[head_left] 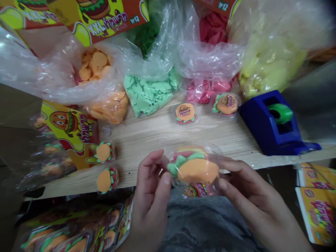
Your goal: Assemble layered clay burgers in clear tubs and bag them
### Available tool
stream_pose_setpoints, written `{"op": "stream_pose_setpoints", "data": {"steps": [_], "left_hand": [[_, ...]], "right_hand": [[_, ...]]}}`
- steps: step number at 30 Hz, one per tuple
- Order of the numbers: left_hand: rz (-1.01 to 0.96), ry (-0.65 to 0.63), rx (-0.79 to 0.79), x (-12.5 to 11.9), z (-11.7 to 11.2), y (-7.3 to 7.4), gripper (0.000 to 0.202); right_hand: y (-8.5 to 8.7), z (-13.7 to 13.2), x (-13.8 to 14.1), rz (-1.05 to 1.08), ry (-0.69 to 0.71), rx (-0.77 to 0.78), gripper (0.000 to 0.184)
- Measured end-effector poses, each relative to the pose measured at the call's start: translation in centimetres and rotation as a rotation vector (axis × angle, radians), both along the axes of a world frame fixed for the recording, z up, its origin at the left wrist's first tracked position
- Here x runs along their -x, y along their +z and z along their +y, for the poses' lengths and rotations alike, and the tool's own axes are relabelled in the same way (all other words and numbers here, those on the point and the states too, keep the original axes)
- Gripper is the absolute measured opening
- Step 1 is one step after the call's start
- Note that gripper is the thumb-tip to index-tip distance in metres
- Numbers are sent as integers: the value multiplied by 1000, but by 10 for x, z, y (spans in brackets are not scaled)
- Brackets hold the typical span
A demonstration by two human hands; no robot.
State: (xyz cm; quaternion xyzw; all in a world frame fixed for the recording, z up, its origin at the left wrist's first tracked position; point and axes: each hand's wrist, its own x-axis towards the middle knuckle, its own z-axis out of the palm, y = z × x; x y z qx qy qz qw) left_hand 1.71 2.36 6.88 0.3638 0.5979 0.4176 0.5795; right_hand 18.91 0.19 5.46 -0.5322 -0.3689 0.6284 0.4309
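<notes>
Left hand [151, 199] and right hand [258, 199] grip one wrapped toy burger [195, 169], edges hidden; four more lie on the worktop [168, 131].

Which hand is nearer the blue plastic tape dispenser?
Right. Right hand is below and left of the blue plastic tape dispenser; left hand is farther left, across the wrapped burger-shaped sweet.

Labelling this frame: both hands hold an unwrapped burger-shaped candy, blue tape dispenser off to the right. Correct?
No: the burger-shaped candy is wrapped in clear plastic, as the head view shows. The rest stands: the left hand and right hand both hold it, and the blue tape dispenser is off to the right.
</notes>
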Motion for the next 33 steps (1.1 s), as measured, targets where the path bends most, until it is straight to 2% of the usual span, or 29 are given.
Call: {"op": "stream_pose_setpoints", "data": {"steps": [3,6,9,12,13,17,20,22,24,26,28,30,33], "left_hand": [[130,-168,-65,5,0,-1,19],[260,-387,-147,17,3,3,26],[311,-574,-202,27,4,8,34],[386,-698,-226,34,4,12,38],[413,-729,-219,35,4,12,37],[423,-904,-145,39,9,3,31],[393,-1045,-97,37,8,-7,28],[412,-1073,-84,35,7,-13,28],[444,-1078,-69,33,7,-19,29],[455,-1105,-58,31,7,-23,29],[434,-1157,-65,29,7,-27,29],[410,-1178,-87,28,4,-32,27],[385,-1081,-73,31,-5,-40,20]], "right_hand": [[-8,-7,-4,-117,34,-4,15],[-15,-16,-2,-72,201,64,12],[-20,-24,2,-132,246,62,9],[-27,-30,6,-218,324,33,1],[-30,-32,8,-225,370,25,4],[-44,-40,17,-291,486,-47,6],[-56,-52,23,-449,437,-8,17],[-63,-60,24,-540,400,78,21],[-65,-64,20,-571,426,109,18],[-61,-62,12,-508,495,59,15],[-53,-54,3,-372,549,24,20],[-47,-45,-2,-277,540,33,25],[-46,-37,0,-250,485,44,21]]}}
